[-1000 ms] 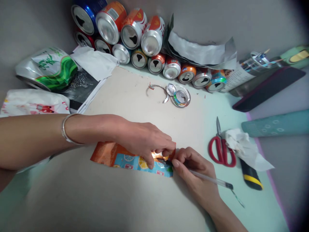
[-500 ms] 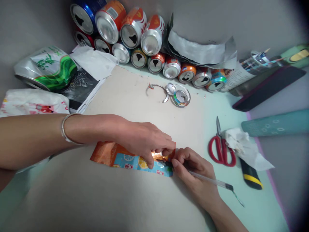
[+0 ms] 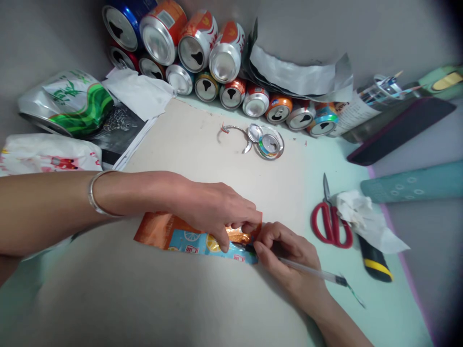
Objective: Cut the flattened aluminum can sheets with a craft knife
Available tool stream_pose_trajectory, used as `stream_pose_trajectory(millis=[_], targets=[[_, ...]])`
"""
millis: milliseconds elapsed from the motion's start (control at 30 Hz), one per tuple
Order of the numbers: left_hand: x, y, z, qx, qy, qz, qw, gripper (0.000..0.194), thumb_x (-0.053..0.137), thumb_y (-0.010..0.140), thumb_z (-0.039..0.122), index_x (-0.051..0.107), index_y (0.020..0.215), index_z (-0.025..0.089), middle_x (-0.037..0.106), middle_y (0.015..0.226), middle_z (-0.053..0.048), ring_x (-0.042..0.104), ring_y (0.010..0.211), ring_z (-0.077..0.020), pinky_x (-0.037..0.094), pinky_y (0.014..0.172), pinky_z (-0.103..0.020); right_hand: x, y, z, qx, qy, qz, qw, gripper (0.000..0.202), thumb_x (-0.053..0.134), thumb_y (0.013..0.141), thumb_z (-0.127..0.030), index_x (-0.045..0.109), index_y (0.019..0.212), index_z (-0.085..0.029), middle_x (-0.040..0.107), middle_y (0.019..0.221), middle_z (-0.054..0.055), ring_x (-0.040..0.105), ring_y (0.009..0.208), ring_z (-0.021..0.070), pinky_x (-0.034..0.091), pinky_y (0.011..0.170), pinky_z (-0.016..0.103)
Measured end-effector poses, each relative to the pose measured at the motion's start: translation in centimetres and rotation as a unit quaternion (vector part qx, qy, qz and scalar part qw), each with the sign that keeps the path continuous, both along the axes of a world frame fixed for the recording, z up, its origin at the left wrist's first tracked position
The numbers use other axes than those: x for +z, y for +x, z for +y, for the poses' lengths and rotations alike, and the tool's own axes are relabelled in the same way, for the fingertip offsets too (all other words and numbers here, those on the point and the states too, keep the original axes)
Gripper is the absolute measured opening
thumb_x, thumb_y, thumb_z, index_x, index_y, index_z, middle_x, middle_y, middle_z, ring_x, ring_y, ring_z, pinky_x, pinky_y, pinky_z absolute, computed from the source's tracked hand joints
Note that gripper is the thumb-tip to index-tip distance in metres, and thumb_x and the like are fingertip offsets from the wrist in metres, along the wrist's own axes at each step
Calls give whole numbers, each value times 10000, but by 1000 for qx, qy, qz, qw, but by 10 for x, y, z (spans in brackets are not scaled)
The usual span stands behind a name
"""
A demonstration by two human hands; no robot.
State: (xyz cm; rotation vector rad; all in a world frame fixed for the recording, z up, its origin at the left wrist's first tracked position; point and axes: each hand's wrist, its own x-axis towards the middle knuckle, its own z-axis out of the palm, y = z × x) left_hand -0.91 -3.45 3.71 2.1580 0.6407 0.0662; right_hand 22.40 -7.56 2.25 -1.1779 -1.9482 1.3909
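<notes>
Slim pen shifted slightly — right hand, glossy strip

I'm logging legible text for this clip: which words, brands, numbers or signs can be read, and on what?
Nothing reads clearly enough to quote.
Green-and-silver can: green characters, too blurred.
Orange-and-blue sheet: small labels, too blurred.
Orange can: barcode, no digits readable.
White paper label near the dark case: print too small.
</notes>
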Motion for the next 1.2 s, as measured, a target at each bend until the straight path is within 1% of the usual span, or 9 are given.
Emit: stream_pose_trajectory(millis=[100, 167, 267, 400, 600, 767, 900, 1000, 1200], targets=[[5, 1, 0, -4, 5, 8, 1000, 468, 863, 783, 149, 419, 887, 253, 577, 964, 52, 549, 860, -150, 350, 681, -265, -3, 2, 0, 1, 1, 2, 1000, 291, 635, 913, -227, 463, 678, -226, 484, 627, -32, 400, 568, 127, 320, 494, 251], [9, 1, 0, -8, 6, 13, 1000, 463, 838, 789, 105, 408, 881, 252, 579, 964, 50, 550, 867, -150, 359, 699, -261, -7, 4, -1, -1, 6, 7, 1000, 293, 639, 919, -228, 462, 685, -226, 485, 635, -34, 395, 571, 125, 318, 498, 250], [11, 1, 0, -10, 8, 19, 1000, 458, 813, 787, 67, 406, 882, 252, 585, 965, 48, 556, 866, -150, 368, 713, -254, -11, 6, -3, -4, 6, 11, 1000, 298, 652, 928, -245, 466, 696, -225, 484, 643, -35, 386, 576, 124, 311, 498, 247], [9, 0, 0, -9, 10, 22, 1000, 445, 824, 800, 108, 415, 898, 254, 589, 972, 44, 562, 861, -154, 374, 711, -253, -11, 6, -3, -4, 1, 21, 1000, 305, 671, 928, -257, 474, 699, -222, 490, 645, -37, 375, 569, 118, 303, 489, 236], [9, 0, -1, -9, 13, 22, 1000, 445, 844, 800, 135, 429, 910, 251, 590, 981, 41, 566, 869, -155, 374, 710, -254, -2, 2, -1, 13, -15, 14, 1000, 303, 660, 912, -248, 465, 682, -223, 478, 628, -39, 368, 549, 112, 301, 474, 231], [5, 0, -1, -5, 12, 17, 1000, 451, 871, 790, 179, 442, 907, 250, 596, 980, 41, 573, 869, -159, 363, 695, -260, -3, 4, 0, 21, -2, 1, 1000, 306, 643, 922, -257, 451, 686, -226, 494, 648, -27, 386, 572, 121, 308, 486, 242], [1, -4, 3, -23, 5, 1, 1000, 421, 856, 799, 196, 465, 943, 257, 592, 1018, 43, 578, 890, -157, 374, 694, -260, -3, 4, 0, 20, 6, -12, 1000, 294, 622, 911, -241, 442, 678, -229, 464, 627, -36, 378, 561, 121, 304, 483, 246], [4, -7, 4, -40, 1, -3, 999, 404, 829, 795, 136, 470, 936, 255, 588, 1037, 38, 578, 914, -157, 393, 723, -255, -2, 4, 0, 19, 8, -13, 1000, 289, 622, 901, -229, 442, 676, -231, 469, 626, -34, 388, 561, 123, 309, 483, 247], [12, -4, 3, -41, 1, 12, 999, 415, 763, 787, 48, 414, 874, 255, 570, 1010, 29, 571, 899, -168, 402, 740, -261, -1, 2, 1, 29, -1, 6, 1000, 316, 651, 907, -242, 443, 670, -227, 481, 634, -32, 368, 551, 116, 295, 470, 245]])
